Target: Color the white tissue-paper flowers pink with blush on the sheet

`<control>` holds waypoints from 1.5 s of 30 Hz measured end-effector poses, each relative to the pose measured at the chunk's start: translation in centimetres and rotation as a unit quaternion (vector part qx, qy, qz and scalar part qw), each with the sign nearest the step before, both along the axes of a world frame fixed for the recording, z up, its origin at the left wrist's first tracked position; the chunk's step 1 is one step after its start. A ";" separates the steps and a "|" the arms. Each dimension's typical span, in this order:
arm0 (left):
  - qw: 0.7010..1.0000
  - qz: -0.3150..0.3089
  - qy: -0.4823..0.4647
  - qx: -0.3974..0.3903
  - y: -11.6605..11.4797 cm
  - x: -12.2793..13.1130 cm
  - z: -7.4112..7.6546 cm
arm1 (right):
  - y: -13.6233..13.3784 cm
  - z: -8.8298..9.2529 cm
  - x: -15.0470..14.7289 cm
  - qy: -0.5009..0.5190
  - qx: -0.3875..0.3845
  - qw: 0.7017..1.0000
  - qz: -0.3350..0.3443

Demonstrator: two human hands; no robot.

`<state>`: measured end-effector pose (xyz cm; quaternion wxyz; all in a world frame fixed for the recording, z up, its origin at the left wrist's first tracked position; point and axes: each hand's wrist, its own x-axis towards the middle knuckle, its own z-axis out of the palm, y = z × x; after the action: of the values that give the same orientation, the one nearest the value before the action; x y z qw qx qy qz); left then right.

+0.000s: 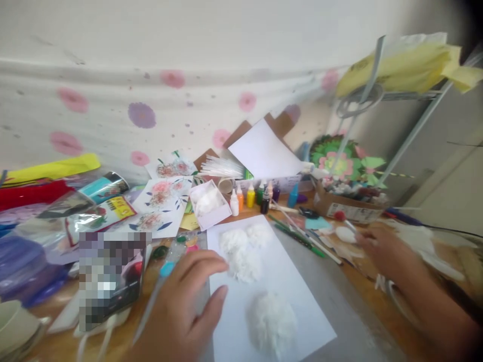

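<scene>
A white sheet of paper [302,311] lies before me, bearing several fluffy white clumps. The nearest clump [273,322] looks like cotton wool, as do the ones farther up [243,256]. Over the sheet's left edge is my left hand [192,296], thumb and fingers apart with nothing between them. On the right, my right hand [372,244] pinches a short white stick with a round red tip [339,216]; its exact kind is unclear. The stick points up and left above the table's right side.
Small paint bottles [251,195] stand behind the sheet, beside a white box [211,203] of fluffy material. Green pencils [298,236] lie right of the paper. A phone [116,296] leans at left, near a cup [17,327]. A cardboard box [350,206] sits back right.
</scene>
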<state>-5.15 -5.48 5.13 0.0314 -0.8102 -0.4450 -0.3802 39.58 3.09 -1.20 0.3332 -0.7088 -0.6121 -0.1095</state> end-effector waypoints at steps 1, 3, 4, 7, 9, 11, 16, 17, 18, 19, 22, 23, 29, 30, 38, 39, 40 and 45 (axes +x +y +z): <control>0.999 -0.029 0.015 -0.034 0.9 1.3 0.1 | -0.1 0.6 -0.7 0.042 -0.047 0.998 0.004; 0.994 -0.044 0.012 -0.097 2.9 2.9 -0.3 | -0.2 1.3 -2.4 0.155 -0.080 0.984 0.040; 0.991 -0.033 0.002 -0.131 3.8 3.3 -0.8 | -0.2 1.5 -3.5 0.213 -0.074 0.971 0.078; 0.975 0.026 -0.056 -0.215 6.0 3.5 -2.4 | 0.0 1.9 -7.5 0.303 -0.071 0.924 0.224; 0.964 0.050 -0.092 -0.246 6.5 3.3 -3.4 | 0.6 2.7 -10.6 0.311 -0.108 0.895 0.302; 0.962 0.044 -0.104 -0.247 6.2 3.2 -4.2 | 1.6 3.9 -14.1 0.274 -0.134 0.891 0.336; 0.987 -0.058 -0.047 -0.140 4.5 3.6 -5.6 | 6.0 6.3 -23.9 0.000 -0.176 0.903 0.393; 0.989 -0.079 -0.035 -0.116 4.4 3.7 -6.0 | 7.1 6.4 -25.7 -0.054 -0.179 0.900 0.394; 0.990 -0.096 -0.025 -0.097 4.4 3.8 -6.3 | 8.1 6.3 -27.5 -0.105 -0.181 0.901 0.380; 0.991 -0.109 -0.014 -0.081 4.5 3.8 -6.7 | 9.1 6.1 -28.9 -0.146 -0.186 0.903 0.357; 0.991 -0.126 0.024 -0.038 5.1 3.9 -7.7 | 11.5 5.3 -31.7 -0.192 -0.192 0.910 0.313; 0.991 -0.124 0.036 -0.031 5.4 4.0 -8.1 | 12.1 5.1 -32.1 -0.194 -0.192 0.912 0.306; 0.988 -0.122 0.082 -0.037 5.7 5.0 -9.4 | 14.0 5.8 -34.1 -0.179 -0.185 0.929 0.267; 0.989 -0.117 0.087 -0.040 5.6 5.2 -9.5 | 14.1 6.0 -34.7 -0.175 -0.183 0.932 0.260; 0.988 -0.124 0.086 -0.018 5.7 5.5 -10.0 | 14.5 6.6 -37.7 -0.143 -0.162 0.951 0.221; 0.988 -0.128 0.085 -0.011 5.7 5.5 -10.1 | 14.8 6.6 -37.9 -0.140 -0.161 0.952 0.220; 0.988 -0.129 0.085 -0.001 5.6 5.6 -10.1 | 15.2 6.4 -38.0 -0.136 -0.160 0.953 0.220; 0.992 -0.106 0.068 0.005 5.3 5.0 -9.7 | 16.8 5.3 -38.6 -0.088 -0.166 0.950 0.250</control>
<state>-0.19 -0.20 -4.56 0.0255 -0.8766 -0.3513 -0.3279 0.95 19.94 4.06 0.1722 -0.5654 -0.8064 0.0185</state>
